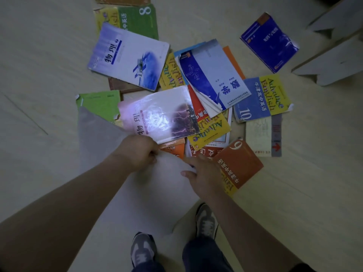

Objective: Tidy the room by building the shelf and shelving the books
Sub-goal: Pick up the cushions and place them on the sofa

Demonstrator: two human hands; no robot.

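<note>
A pale wood-grain floor (39,75) fills the frame, dimly lit, with books scattered across its middle and upper part.

At centre left, the left hand (137,152) reaches forward with fingers curled, gripping the near edge of a large white sheet (153,193) that slopes from the pile down toward the person's feet; whether it is board or paper cannot be told. The right hand (202,173) lies just right of it, fingers spread wide and flat on the sheet's right edge, its knuckles beside an orange book marked 6 (239,163).

From left to right among the books: a green book (100,104) at centre left, partly under the sheet's grey corner; a lavender physics book (129,55) above it, overlapping a green-and-yellow book marked 8 (137,18); a glossy pink physics book with lightning (159,114), touching the left hand's fingers; a white-and-blue maths book (214,75) lying over yellow and red ones; a blue-and-yellow book marked 10 (261,97); and a dark blue book (269,42) lying apart at upper right.

White shelf panels (332,61) with notched edges lie at the upper right corner — unassembled, well apart from the hands. Two grey sneakers (143,250) show at the bottom centre.
</note>
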